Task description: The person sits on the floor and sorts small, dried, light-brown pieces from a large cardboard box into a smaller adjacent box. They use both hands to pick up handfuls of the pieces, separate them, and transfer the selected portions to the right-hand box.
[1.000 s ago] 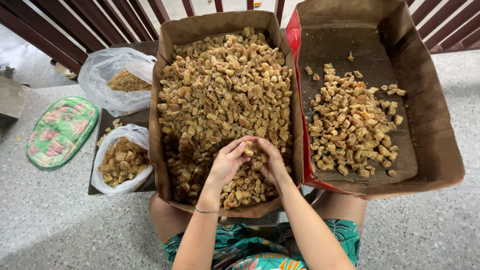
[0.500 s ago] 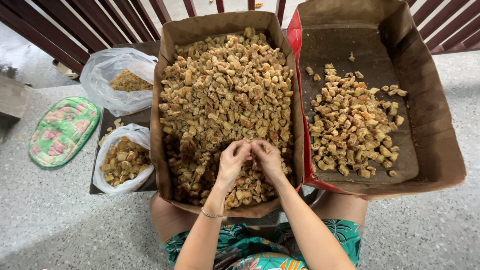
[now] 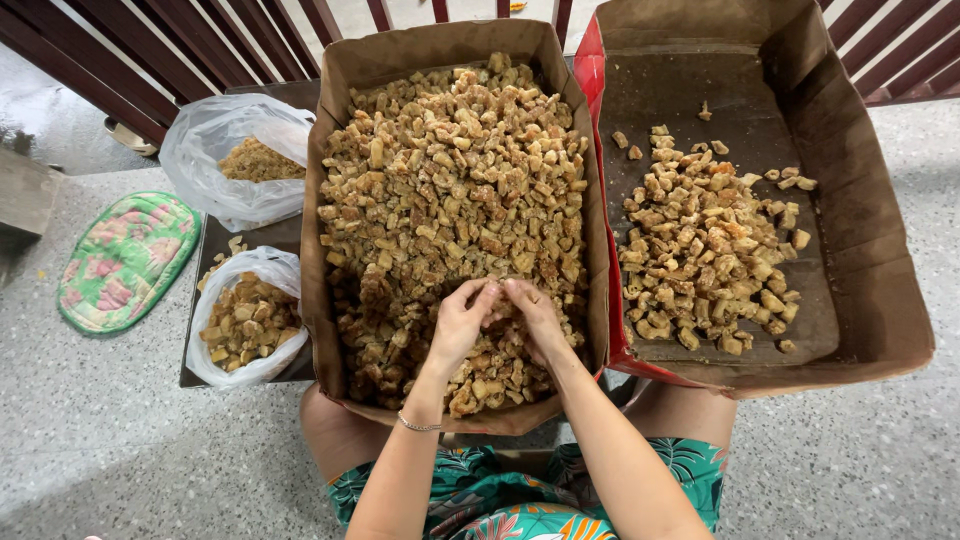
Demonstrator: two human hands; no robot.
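Right box (image 3: 860, 300), paper-lined with a red outer wall, is sitting just beside the full one, holding a loose pile of tan chunks (image 3: 700, 250) toward its near half; far end is showing bare dark paper. Far left, a clear plastic bag (image 3: 215, 165) is standing open with finer crumbs inside. Near left, a second clear bag (image 3: 245, 320) is holding bigger chunks. Both bags are resting on a dark tray (image 3: 215, 245). Further left, a green floral mat (image 3: 125, 260) is lying flat on the speckled floor (image 3: 120, 440). Dark railing bars (image 3: 180, 60) are running along the far edge.
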